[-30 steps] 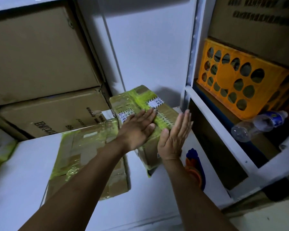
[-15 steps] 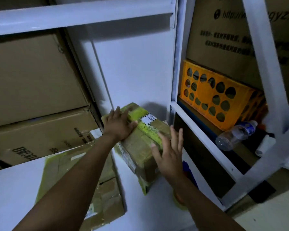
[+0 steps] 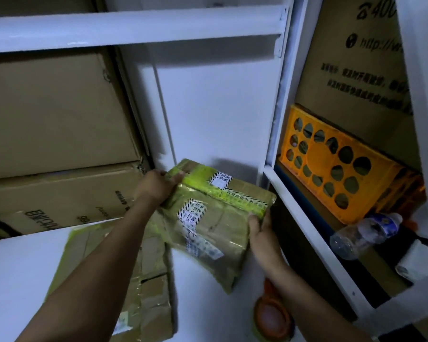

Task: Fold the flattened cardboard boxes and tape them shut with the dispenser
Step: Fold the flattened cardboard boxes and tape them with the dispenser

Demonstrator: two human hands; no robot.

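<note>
Inspector: Location of the taped box (image 3: 215, 218)?

Handler: Tilted over the counter (image 3: 22, 280), between my hands. My left hand (image 3: 156, 186) curls its fingers round the far corner; my right hand (image 3: 262, 230) grips the near right edge.

Inspector: Handling?

Handler: Judged light and stiff-walled; the glossy tape looks slippery. Take corners and edges, not taped faces.

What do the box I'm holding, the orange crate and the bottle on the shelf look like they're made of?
Box: brown cardboard, matte, under glossy clear and yellow-green tape that wrinkles and shines. Orange crate: probably rigid moulded plastic, given its even colour and round cut-outs. Bottle: likely thin clear plastic; you can see through it.
</note>
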